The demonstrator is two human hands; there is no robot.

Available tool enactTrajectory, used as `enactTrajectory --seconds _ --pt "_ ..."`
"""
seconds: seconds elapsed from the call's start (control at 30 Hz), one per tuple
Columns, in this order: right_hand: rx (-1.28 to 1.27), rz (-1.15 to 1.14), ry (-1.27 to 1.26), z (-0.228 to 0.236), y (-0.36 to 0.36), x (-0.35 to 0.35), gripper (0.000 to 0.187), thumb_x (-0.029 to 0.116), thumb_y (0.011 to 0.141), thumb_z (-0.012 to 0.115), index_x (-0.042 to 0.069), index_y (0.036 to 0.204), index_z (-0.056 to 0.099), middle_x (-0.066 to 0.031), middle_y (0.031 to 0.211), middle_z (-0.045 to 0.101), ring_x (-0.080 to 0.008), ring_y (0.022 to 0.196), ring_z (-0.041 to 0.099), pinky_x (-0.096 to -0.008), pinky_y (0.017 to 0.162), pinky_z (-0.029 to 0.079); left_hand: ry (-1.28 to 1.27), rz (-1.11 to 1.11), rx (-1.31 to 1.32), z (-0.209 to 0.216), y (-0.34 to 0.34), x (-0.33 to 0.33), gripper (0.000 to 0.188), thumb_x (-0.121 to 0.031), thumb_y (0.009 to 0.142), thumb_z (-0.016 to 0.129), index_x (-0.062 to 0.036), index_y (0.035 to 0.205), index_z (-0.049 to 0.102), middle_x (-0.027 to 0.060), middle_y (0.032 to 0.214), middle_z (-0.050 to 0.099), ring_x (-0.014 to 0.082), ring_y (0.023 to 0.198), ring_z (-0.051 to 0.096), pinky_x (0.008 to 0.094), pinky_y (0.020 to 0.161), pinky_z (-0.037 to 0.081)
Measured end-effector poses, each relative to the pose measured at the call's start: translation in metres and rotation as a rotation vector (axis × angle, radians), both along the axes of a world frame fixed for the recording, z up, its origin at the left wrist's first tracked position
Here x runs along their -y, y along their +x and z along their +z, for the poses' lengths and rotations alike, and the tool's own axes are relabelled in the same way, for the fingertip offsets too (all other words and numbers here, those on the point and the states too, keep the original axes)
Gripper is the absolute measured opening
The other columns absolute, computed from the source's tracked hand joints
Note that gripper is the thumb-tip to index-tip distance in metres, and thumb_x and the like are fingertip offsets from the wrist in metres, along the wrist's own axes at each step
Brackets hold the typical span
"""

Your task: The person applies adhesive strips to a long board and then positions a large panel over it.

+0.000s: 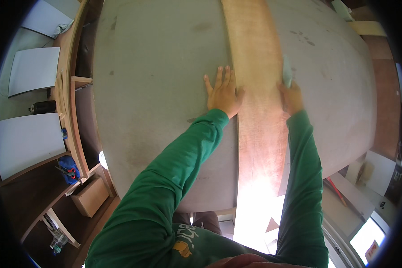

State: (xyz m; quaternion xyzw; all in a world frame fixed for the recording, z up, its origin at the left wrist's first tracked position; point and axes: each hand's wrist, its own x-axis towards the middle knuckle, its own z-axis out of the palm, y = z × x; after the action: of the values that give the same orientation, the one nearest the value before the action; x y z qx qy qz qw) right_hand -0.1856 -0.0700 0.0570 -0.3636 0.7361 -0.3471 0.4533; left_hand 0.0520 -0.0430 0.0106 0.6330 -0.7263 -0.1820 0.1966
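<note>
A long, light-brown wooden board (257, 53) lies lengthwise over the grey tabletop (152, 98), its near end running past the table's front edge. My left hand (224, 94) rests on the tabletop left of the board, fingers spread, with the thumb at the board's left edge. At the opposite edge, my right hand (293, 98) is closed around a narrow, pale blue-green piece (287, 70) that stands along the board's right side. Its exact kind does not show, and its lower part is hidden in the hand.
To the left stand wooden shelving (78, 120), white panels (33, 69), a black cylinder (43, 107) and a blue pouch with tools (69, 169). A cardboard-coloured box (91, 196) sits below. On the right are a red stick-like thing (337, 191) and a bright screen-like panel (367, 239).
</note>
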Motion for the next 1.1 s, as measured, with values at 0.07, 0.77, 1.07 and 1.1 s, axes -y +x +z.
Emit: enactTrajectory --seconds 0.07,0.77,1.07,1.1 --pt "0.006 -0.003 -0.009 0.002 0.002 -0.001 0.031 0.011 0.085 0.07 -0.003 0.11 0.061 -0.0063 0.091 0.064 -0.0139 0.074 0.059 -0.0278 0.068 0.048 -0.002 -0.001 -0.001 0.0 0.0 0.0 0.064 -0.046 0.096 0.041 -0.0027 0.144 0.039 0.0103 0.153 0.034 0.0263 0.146 0.021 0.0605 0.116 0.0" --pt "-0.048 0.047 0.003 -0.008 -0.002 -0.001 0.036 0.014 0.085 0.068 -0.004 0.115 0.058 -0.0047 0.09 0.063 -0.0119 0.071 0.056 -0.0272 0.064 0.046 -0.007 0.001 -0.018 -0.003 0.003 -0.001 0.062 -0.043 0.096 0.042 -0.0023 0.143 0.04 0.0112 0.153 0.035 0.0264 0.146 0.022 0.0602 0.116 0.001" --pt "-1.071 0.43 -0.171 -0.005 0.022 -0.015 0.057 0.028 0.086 0.068 0.006 0.135 0.05 -0.0228 0.147 0.033 -0.0367 0.123 0.047 -0.0434 0.103 0.041 -0.027 0.033 -0.121 0.003 0.008 -0.001 0.061 -0.041 0.094 0.048 -0.0021 0.141 0.043 0.0133 0.151 0.037 0.0273 0.144 0.026 0.0604 0.115 0.006" --pt "-1.049 0.439 -0.175 -0.004 0.04 -0.024 0.057 0.028 0.086 0.068 0.006 0.135 0.05 -0.0228 0.147 0.033 -0.0367 0.123 0.047 -0.0434 0.103 0.041 -0.058 0.057 -0.171 0.0 0.019 -0.002 0.06 -0.04 0.094 0.051 -0.0026 0.14 0.044 0.0144 0.15 0.038 0.0279 0.143 0.029 0.0609 0.115 0.01"
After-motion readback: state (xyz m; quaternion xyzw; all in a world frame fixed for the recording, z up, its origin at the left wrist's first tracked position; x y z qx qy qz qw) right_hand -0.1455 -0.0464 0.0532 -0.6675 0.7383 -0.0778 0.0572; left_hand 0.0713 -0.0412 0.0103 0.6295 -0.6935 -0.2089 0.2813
